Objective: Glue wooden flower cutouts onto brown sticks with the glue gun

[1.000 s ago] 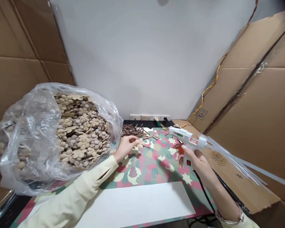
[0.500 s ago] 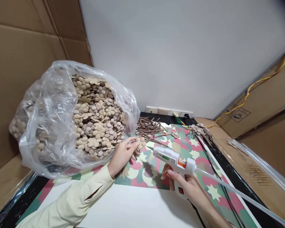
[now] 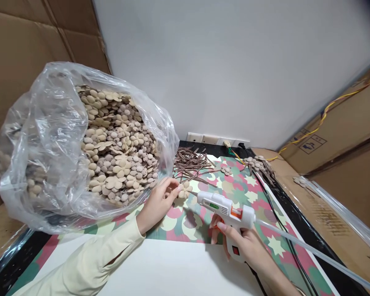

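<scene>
Between the thumb and fingers of my left hand (image 3: 158,202) is a small beige fabric flower (image 3: 185,190), pinched at its left edge. My right hand (image 3: 242,240) is wrapped round the handle of a white hot glue gun (image 3: 220,205), with fingers at its orange trigger. The gun's nozzle points left at the flower, close to its petals; whether they touch I cannot tell. A long clear glue stick (image 3: 308,248) sticks out of the gun's back. Left of my left hand, an open clear plastic bag (image 3: 54,135) bulges with beige and greyish flowers (image 3: 120,164).
Brown strips (image 3: 193,164) lie in a heap behind my left hand. Stemmed greyish flowers (image 3: 257,163) are piled at the back right, near a power strip (image 3: 203,139). Black cables (image 3: 276,213) run along the right. White paper (image 3: 160,267) covers the front; cardboard (image 3: 342,123) stands at the right.
The flower in my left hand has turned to face the glue gun, and its petals are now right by the nozzle. The view has shifted slightly; my right hand keeps its grip.
</scene>
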Available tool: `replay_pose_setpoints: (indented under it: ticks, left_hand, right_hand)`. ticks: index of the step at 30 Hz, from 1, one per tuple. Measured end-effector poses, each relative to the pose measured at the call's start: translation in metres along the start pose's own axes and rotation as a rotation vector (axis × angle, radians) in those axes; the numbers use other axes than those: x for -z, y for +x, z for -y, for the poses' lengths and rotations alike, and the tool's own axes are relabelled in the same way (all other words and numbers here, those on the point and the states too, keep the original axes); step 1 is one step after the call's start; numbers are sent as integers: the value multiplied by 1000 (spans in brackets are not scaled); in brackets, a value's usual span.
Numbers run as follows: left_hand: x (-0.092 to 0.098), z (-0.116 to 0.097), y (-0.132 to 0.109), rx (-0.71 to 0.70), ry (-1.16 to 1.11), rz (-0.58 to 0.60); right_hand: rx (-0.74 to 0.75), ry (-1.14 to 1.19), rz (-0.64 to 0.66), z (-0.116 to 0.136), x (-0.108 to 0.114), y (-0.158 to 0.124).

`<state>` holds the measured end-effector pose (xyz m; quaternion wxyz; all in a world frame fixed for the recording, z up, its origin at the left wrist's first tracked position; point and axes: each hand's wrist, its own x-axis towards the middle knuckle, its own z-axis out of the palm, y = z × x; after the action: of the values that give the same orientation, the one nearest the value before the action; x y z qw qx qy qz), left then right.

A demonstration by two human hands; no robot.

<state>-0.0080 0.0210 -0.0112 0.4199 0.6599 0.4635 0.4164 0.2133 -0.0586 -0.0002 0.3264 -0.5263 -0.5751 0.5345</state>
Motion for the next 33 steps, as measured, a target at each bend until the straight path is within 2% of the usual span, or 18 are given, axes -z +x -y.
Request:
replay_pose_setpoints:
  ticks: [2, 7, 11, 15, 23, 28, 33]
  left_hand:
    - [0, 0, 1, 17, -85, 23]
    - [-4, -2, 2, 283, -435, 147]
    - [-6, -1, 3, 365, -586, 137]
    - [-5, 0, 4, 344, -557, 115]
    - [-10, 4, 1, 274, -371, -27]
    - [-14, 2, -2, 185, -230, -81]
    - [-16, 0, -2, 167, -176, -132]
  right_hand:
    - [1, 22, -2, -2, 0, 0]
    - [24, 75, 1, -7, -3, 0]
    - [23, 91, 2, -3, -3, -2]
    - [21, 70, -19, 1, -2, -3]
    - [14, -41, -21, -1, -6, -2]
    - [8, -34, -14, -6, -6, 0]
    - [8, -17, -11, -10, -7, -1]
